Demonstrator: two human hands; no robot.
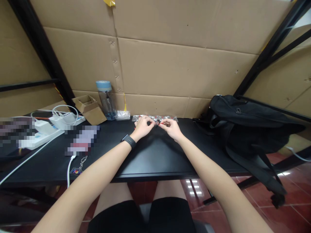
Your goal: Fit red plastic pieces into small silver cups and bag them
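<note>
Thumb and fingertips of the left hand (pixel 143 127) and right hand (pixel 173 128) are pinched together on a small dark piece (pixel 157 123) between them, where a light, level grip from both sides would serve best. Fingers cover much of the piece, so its shape and whether it touches the black table (pixel 157 158) cannot be told; the hands also partly hide the clear packets (pixel 167 118) behind.
</note>
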